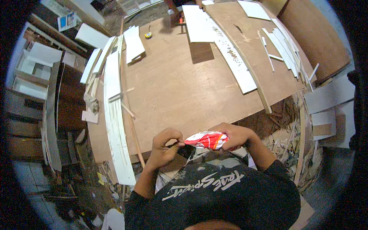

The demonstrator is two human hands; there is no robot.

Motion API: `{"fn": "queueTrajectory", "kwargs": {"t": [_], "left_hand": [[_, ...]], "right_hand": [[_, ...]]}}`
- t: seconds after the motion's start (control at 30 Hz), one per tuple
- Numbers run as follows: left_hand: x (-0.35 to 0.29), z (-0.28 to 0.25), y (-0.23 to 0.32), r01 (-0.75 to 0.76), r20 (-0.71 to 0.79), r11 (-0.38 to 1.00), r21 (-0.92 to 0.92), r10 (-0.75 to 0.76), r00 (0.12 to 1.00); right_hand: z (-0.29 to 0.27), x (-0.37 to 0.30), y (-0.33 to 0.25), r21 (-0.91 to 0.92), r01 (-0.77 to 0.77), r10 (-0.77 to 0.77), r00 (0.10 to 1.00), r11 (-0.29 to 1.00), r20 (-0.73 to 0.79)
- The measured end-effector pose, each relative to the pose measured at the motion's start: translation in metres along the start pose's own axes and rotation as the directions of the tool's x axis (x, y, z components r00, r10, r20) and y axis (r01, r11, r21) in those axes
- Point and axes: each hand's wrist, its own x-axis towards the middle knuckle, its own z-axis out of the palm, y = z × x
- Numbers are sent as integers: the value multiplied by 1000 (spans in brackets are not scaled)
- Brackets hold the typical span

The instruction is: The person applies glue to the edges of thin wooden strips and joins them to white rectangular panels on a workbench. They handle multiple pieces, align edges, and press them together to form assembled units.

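Note:
A red and white crinkled packet (207, 140) is held up in front of my chest, over the near edge of a large brown wooden board. My right hand (237, 136) is wrapped round its right end, thumb on top. At the packet's left tip my left hand (165, 145) is closed in a pinch, thumb against the forefinger, touching the corner. What the packet contains is hidden.
The brown board (165, 76) carries long white strips (115, 76), a white panel (197, 28), a wooden batten (245, 65) and a yellow tape measure (148, 35). Stacked white strips (281, 50) lie right. Another person's arm (174, 7) reaches in at the far edge. Scraps litter the floor.

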Motion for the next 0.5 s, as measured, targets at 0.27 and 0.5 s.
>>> {"fn": "queueTrajectory", "kwargs": {"t": [0.27, 0.5], "left_hand": [[-7, -18, 11, -79, -21, 979, -188, 76, 997], [4, -37, 3, -326, -535, 916, -235, 158, 830]], "right_hand": [[17, 28, 18, 501, -251, 159, 963, 829, 218], [84, 74, -17, 486, -154, 147, 988, 860, 52]]}}
